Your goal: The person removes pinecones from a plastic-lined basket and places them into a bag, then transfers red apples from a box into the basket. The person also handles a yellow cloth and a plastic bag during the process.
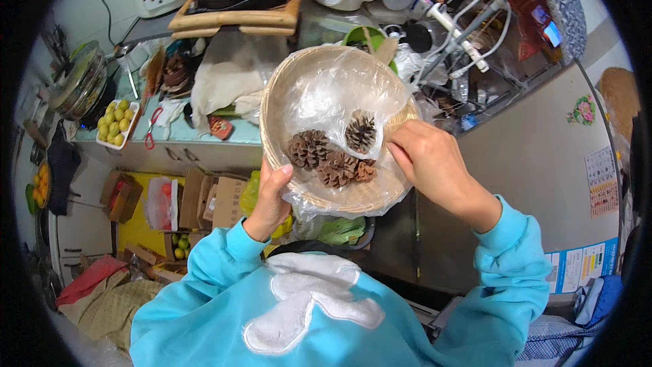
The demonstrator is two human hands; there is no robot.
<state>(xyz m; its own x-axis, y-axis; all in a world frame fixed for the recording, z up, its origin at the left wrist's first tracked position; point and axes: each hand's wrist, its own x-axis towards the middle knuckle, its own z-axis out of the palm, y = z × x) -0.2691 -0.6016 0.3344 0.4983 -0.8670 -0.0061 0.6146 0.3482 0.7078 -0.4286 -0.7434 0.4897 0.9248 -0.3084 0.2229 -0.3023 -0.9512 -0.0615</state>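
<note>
My left hand point(273, 191) grips the near-left rim of a round woven basket point(273, 76), thumb over the edge. Clear plastic film point(326, 94) lies in the basket and hangs past its lower rim. At the right side, my right hand point(430, 160) pinches an edge of this film with curled fingers. Inside sit several brown pine cones: one at the left point(308, 149), another lower down point(337, 168) and a smaller reddish one point(365, 169) beside it. A darker pine cone point(360, 133) shows near the film's bunched edge; whether film covers it, I cannot tell.
Behind the basket runs a counter point(244, 133) with a tray of yellow-green fruit point(116, 123) and red-handled scissors point(152, 127). A refrigerator point(530, 163) stands at the right, a white rack point(463, 35) lying on top. Cardboard boxes point(229, 199) sit below the counter.
</note>
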